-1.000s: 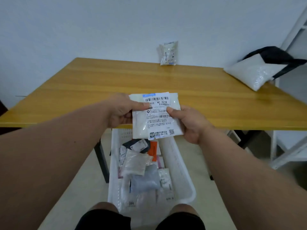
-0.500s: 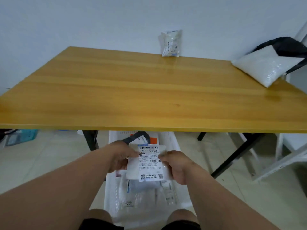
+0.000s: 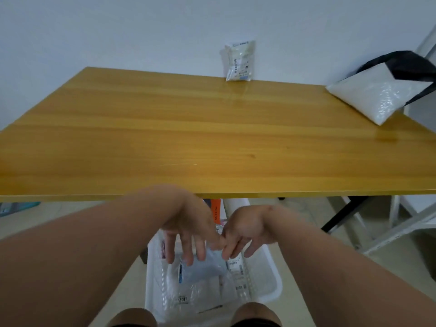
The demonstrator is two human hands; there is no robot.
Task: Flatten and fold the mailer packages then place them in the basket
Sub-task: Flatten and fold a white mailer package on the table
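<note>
A white plastic basket [image 3: 274, 283] stands on the floor between my knees, under the table's near edge. Several flattened mailer packages [image 3: 203, 283] lie piled inside it. My left hand [image 3: 186, 228] hangs over the basket with its fingers straight and pointing down, holding nothing. My right hand [image 3: 247, 232] is beside it, fingers loosely bent downward, empty too. The fingertips of both hands nearly meet above the pile. A small clear mailer [image 3: 238, 60] leans upright against the wall at the back of the table. A big white and black mailer [image 3: 382, 87] lies at the table's right end.
The wooden table [image 3: 165, 138] fills the middle of the view, its near edge just above my hands. A black table leg [image 3: 342, 214] slants down at the right, with white frame bars [image 3: 401, 226] beyond it. A teal object [image 3: 16, 207] lies on the floor at far left.
Both hands lowered the labelled mailer from table height down into the basket, then let it go. Their fingers have opened and now hang empty above the pile.
</note>
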